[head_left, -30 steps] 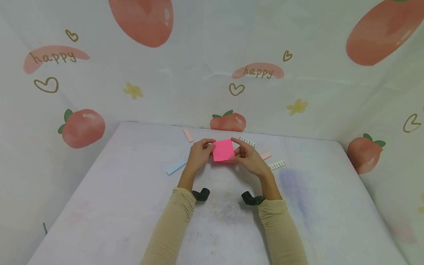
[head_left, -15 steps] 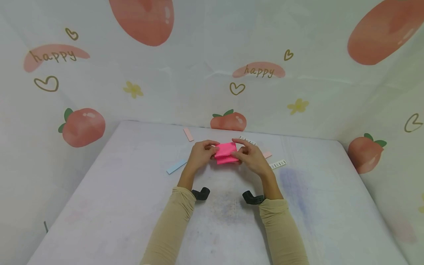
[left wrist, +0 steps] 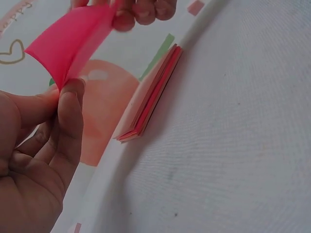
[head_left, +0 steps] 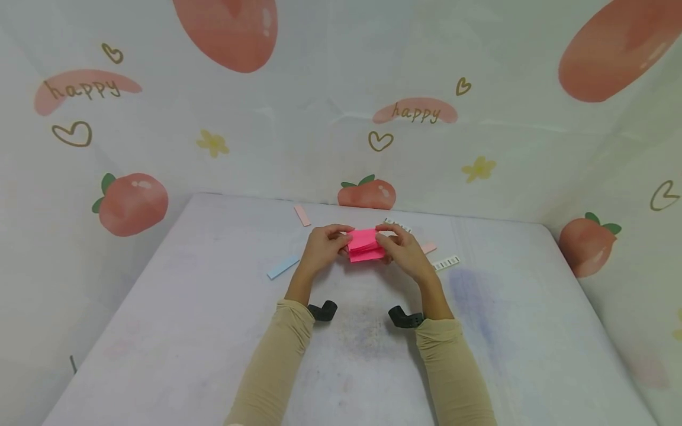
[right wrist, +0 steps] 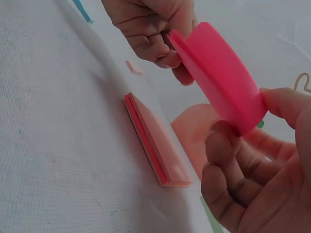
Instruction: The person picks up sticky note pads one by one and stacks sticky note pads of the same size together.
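Note:
A bright pink paper sheet (head_left: pixel 363 239) is held up between both hands above the table, bent over on itself, as the right wrist view shows. My left hand (head_left: pixel 323 245) pinches one side between thumb and fingers. On the opposite side my right hand (head_left: pixel 402 248) pinches the paper (right wrist: pixel 228 82), thumb on the near face. Underneath, a small stack of folded or layered paper (left wrist: pixel 150 97) in pale and bright pink lies on the table, seen in both wrist views.
Around the hands lie a blue strip (head_left: pixel 283 268), a pale pink strip (head_left: pixel 302 215), another pink strip (head_left: pixel 428 248) and two black-and-white patterned strips, one nearer (head_left: pixel 446 263) and one farther (head_left: pixel 397 225). A fruit-printed backdrop (head_left: pixel 309 118) rises behind the white table (head_left: pixel 213 331).
The pink sheet was flat and facing the head camera; it is now bent over, its top part shorter. The right thumb has shifted up along it.

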### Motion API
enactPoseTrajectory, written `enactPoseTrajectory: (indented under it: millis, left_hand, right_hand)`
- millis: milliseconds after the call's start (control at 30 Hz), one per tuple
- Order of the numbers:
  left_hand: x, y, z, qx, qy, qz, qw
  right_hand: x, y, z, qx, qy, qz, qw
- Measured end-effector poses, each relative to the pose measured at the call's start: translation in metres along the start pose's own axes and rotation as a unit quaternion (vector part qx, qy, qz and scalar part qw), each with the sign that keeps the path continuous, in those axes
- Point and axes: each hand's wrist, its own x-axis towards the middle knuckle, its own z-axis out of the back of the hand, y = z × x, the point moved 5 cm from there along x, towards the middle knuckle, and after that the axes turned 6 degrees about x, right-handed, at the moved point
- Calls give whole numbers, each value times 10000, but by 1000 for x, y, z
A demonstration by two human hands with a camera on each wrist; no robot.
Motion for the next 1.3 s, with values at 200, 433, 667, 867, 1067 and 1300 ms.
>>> enactPoseTrajectory:
  millis: [200,433,667,867,1067,1300]
  left_hand:
    - [0,-1,1,-88,-17,24,10000]
    - [0,0,4,-265,-164,51,9995]
    - [-1,1,8,-491,-351,202,9980]
    - [0,5,7,-515,-509,312,9969]
    - [0,5,5,-500,-643,460,9956]
    - [-3,2,0,99,-157,274,9995]
  right_hand:
    - [2,1,-1,-27,-109,-78,9999]
    - [1,4,-3,129,-47,85,9999]
    - [-1,5,-3,-62,68,369,9993]
    - [-2,4,-4,-125,263,518,9982]
    - [-3,7,-7,-385,362,488,9974]
    - [-2,2,-5,-1104,95,287,9934]
